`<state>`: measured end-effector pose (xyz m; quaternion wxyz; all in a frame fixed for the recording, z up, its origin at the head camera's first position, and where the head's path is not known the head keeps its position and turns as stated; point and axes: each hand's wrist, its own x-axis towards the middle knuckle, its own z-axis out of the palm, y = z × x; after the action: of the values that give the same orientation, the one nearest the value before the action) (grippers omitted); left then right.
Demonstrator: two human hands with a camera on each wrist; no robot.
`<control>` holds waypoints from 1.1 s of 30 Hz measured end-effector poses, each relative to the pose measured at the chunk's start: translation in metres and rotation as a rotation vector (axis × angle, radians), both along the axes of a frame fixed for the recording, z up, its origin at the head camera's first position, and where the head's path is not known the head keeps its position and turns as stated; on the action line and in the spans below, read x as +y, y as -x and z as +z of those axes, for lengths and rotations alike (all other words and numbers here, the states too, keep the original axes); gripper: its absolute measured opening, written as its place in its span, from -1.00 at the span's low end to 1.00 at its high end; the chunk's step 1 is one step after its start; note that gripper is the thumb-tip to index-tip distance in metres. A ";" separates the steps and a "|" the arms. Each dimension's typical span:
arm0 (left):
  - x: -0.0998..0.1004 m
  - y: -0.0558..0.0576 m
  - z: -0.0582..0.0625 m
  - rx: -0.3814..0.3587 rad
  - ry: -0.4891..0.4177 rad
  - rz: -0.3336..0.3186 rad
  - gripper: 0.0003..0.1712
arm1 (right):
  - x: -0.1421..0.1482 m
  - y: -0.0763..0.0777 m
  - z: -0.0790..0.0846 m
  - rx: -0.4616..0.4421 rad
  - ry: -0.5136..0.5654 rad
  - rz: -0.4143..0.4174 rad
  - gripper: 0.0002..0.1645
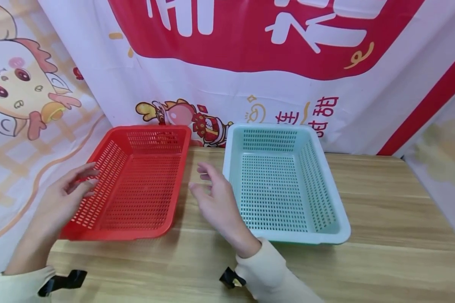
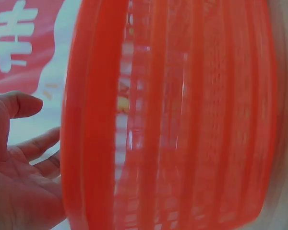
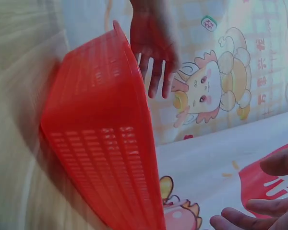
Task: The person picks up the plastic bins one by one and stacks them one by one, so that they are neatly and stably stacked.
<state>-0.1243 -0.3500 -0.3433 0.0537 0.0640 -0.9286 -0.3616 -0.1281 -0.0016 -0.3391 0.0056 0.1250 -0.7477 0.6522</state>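
A red plastic basket (image 1: pixel 145 185) with slotted walls stands on the left of the table. My left hand (image 1: pixel 62 200) is at its left side, fingers loosely bent, with nothing in them. In the left wrist view that hand (image 2: pixel 24 158) appears beside the basket's rim (image 2: pixel 93 115); whether it touches the rim I cannot tell. A pale green basket (image 1: pixel 273 193) stands to the right. Between the two baskets, near the green one's left rim, hovers my right hand (image 1: pixel 221 200), thumb and fingers apart and holding nothing. The insides of both baskets show only their perforated bottoms.
Both baskets stand on a wooden table (image 1: pixel 383 214), near a white and red printed cloth (image 1: pixel 220 80) hanging behind. A cartoon-patterned cloth (image 1: pixel 34 122) hangs along the left. Black bands (image 1: pixel 62 283) are on the cream sleeves (image 1: pixel 269 269).
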 end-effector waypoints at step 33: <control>-0.089 0.007 -0.047 -0.109 -0.075 -0.052 -0.28 | -0.078 0.010 -0.074 -0.141 0.097 0.000 -0.23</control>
<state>-0.1317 -0.4391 -0.3901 -0.0090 0.0616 -0.9172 -0.3935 -0.1379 -0.0793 -0.4134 -0.0407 0.0783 -0.7136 0.6949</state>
